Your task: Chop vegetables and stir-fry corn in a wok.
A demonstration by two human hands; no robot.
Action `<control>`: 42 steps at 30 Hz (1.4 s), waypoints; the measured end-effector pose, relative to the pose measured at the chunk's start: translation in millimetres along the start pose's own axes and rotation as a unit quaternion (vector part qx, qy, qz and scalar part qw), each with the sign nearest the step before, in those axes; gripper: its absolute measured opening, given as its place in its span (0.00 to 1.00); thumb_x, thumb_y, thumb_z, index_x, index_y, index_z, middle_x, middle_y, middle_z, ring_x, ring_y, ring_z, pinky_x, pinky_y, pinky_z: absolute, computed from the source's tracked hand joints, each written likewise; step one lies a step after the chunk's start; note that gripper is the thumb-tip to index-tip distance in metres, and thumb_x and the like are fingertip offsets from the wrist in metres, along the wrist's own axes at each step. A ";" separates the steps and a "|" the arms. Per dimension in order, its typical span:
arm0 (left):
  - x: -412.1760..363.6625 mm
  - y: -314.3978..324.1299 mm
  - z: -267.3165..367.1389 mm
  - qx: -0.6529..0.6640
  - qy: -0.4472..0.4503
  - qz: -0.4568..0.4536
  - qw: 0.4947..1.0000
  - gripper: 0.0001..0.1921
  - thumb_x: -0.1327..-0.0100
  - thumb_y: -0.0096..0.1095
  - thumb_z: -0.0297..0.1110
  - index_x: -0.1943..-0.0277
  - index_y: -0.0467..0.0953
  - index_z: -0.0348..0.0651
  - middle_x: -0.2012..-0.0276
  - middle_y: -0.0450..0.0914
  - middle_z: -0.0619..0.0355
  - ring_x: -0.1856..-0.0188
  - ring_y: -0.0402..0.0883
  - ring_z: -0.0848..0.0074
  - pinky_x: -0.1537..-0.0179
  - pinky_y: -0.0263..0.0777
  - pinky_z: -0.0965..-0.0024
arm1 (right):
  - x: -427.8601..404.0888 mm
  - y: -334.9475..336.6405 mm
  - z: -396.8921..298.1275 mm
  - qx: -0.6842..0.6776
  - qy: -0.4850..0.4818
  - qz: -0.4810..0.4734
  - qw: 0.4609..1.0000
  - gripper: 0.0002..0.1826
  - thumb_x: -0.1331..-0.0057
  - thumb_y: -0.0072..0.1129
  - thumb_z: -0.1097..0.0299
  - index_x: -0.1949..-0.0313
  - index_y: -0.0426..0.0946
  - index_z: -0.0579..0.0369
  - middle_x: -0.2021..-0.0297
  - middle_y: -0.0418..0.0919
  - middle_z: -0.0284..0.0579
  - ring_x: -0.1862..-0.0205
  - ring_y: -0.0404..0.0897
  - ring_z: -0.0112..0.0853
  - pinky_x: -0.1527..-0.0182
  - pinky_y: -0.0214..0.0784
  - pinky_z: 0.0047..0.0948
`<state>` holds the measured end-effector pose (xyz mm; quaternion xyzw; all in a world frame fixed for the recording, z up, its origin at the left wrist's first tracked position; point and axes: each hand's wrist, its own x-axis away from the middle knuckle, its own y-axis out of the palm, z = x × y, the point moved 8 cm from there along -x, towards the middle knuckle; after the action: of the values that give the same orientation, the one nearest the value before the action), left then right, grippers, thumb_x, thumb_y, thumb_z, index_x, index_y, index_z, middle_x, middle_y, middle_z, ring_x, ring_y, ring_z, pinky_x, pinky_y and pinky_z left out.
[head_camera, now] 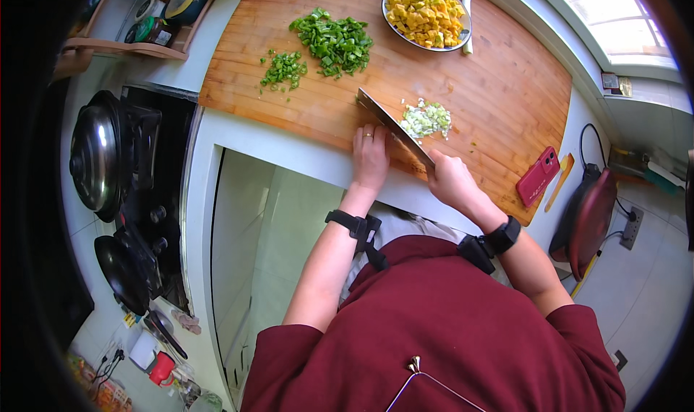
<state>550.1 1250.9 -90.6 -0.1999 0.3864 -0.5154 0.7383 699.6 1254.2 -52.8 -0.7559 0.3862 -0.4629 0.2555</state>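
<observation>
My right hand (455, 180) grips the handle of a cleaver-like kitchen knife (391, 123), whose blade slants up and left over the wooden board (488, 103). My left hand (371, 154), a ring on one finger, is close beside the blade at the board's front edge; its fingertips are partly hidden, and whether it holds anything cannot be told. Just right of the blade lies a pile of chopped white and pale green scallion (426, 120). Farther back are a large heap of cut green pepper pieces (339, 42), a smaller heap of finely chopped green pieces (284, 69) and a bowl (386, 17) of diced yellow-orange vegetable.
A white-handled utensil (467, 19) rests beside the bowl. A red phone (538, 176) lies at the board's right corner, near a wooden utensil (559, 182). A dark red electric appliance (591, 225) stands at right. Left is a hob with a lidded pan (97, 154) and a black frying pan (120, 274).
</observation>
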 end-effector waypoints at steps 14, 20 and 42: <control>-25.8 -69.7 -39.5 0.163 -0.129 -0.102 0.973 0.10 0.34 0.52 0.33 0.53 0.76 0.40 0.56 0.79 0.48 0.54 0.78 0.58 0.55 0.72 0.61 | 31.0 -72.5 31.8 0.085 -0.228 0.216 0.946 0.19 0.48 0.56 0.74 0.55 0.70 0.48 0.73 0.78 0.44 0.70 0.80 0.41 0.71 0.71 0.40; -13.7 -42.6 67.5 0.045 0.223 -0.383 0.896 0.26 0.31 0.46 0.45 0.35 0.60 0.40 0.36 0.64 0.49 0.33 0.61 0.61 0.34 0.52 0.56 | 25.1 -82.8 55.8 0.170 -0.268 0.242 0.917 0.17 0.51 0.57 0.74 0.59 0.69 0.51 0.74 0.76 0.40 0.70 0.78 0.36 0.67 0.70 0.34; -19.0 26.8 96.7 0.010 0.286 -0.487 0.825 0.36 0.34 0.42 0.52 0.31 0.49 0.35 0.30 0.49 0.45 0.29 0.48 0.57 0.30 0.41 0.59 | 7.6 -85.7 72.8 0.164 -0.371 0.214 0.889 0.10 0.52 0.57 0.72 0.70 0.67 0.50 0.79 0.71 0.37 0.73 0.76 0.34 0.70 0.67 0.32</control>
<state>638.1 1268.7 -42.1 -0.1991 0.4274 -0.8458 0.2498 796.8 1299.1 -17.4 -0.7189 0.3338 -0.1396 0.5936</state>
